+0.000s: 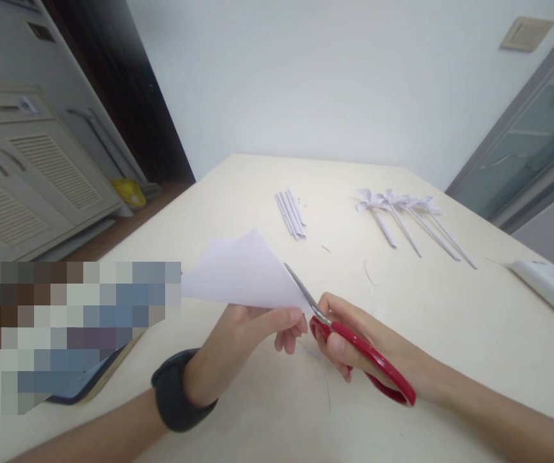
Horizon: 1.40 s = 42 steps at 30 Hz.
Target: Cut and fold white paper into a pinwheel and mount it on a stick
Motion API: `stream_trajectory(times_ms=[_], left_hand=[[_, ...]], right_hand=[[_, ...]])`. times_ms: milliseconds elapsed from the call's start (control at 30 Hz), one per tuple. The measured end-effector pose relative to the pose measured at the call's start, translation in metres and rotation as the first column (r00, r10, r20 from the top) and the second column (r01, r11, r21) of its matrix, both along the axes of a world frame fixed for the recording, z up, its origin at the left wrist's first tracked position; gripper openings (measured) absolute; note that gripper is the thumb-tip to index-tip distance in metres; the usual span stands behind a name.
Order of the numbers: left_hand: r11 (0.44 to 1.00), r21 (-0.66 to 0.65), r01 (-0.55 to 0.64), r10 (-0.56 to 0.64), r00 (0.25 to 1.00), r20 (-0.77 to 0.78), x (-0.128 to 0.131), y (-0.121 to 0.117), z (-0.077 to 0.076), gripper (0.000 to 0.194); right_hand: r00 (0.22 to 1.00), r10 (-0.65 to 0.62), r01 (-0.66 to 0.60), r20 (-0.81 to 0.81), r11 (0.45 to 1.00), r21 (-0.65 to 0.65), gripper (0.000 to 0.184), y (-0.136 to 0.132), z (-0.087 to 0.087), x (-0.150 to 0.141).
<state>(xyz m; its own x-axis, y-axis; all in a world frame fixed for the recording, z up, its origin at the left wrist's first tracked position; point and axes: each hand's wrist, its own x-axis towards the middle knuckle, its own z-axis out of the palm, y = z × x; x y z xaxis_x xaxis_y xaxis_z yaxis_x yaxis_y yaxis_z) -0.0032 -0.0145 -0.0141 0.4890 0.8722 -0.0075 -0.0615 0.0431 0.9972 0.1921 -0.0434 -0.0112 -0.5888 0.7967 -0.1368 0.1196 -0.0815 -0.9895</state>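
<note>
Head camera: the left hand (262, 328) pinches a sheet of paper (245, 270) between thumb and fingers above the table (238, 199), and the right hand (358, 316) grips red-handled scissors (371, 351), fingers curled round them, blades right at the paper's edge! Beyond, paper rolls (292, 215) lie side by side, four paper pinwheels (389, 198) to their right.

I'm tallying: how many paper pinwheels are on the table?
4, side by side on the table at right: leftmost pinwheel, second pinwheel, third pinwheel, rightmost pinwheel. They overlap; more may hide.
</note>
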Motion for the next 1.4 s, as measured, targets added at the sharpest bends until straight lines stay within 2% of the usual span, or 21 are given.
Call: stream_trajectory(times_ms=[333,600,833,1167,1233,1300,1400], left_hand=[[1.0,-0.012,-0.002,0.001,0.999,-0.041,0.0,0.0,-0.001,0.021],[1.0,-0.013,-0.012,0.011,0.999,-0.046,0.0,0.001,-0.003,0.022],[0.999,-0.018,0.048,-0.048,0.999,0.006,0.0,0.007,0.002,0.021],[0.997,-0.055,0.05,-0.05,0.999,0.0,0.004,0.006,0.005,0.021],[0.998,-0.062,0.021,-0.017,0.998,0.063,0.004,0.006,0.007,0.024],[0.996,-0.059,-0.063,0.07,0.991,0.115,0.005,0.006,0.009,0.022],[0.98,-0.031,-0.195,0.197,0.974,0.113,0.005,0.006,0.009,0.016]], right_hand=[[0.999,-0.025,0.024,0.026,0.999,0.039,0.025,-0.003,-0.003,-0.004],[0.999,-0.041,0.041,-0.014,0.999,-0.026,0.025,-0.002,-0.004,-0.005],[0.994,-0.104,0.102,-0.043,0.994,-0.042,0.022,-0.009,-0.008,-0.009],[0.995,-0.097,0.096,-0.022,0.995,-0.036,0.025,-0.004,-0.005,-0.007],[0.995,-0.103,0.102,-0.015,0.994,-0.044,0.026,-0.003,-0.003,-0.007],[0.994,-0.105,0.105,-0.002,0.993,-0.055,0.027,-0.003,-0.002,-0.006],[0.994,-0.105,0.106,0.019,0.993,-0.056,0.027,-0.003,-0.003,-0.005]])
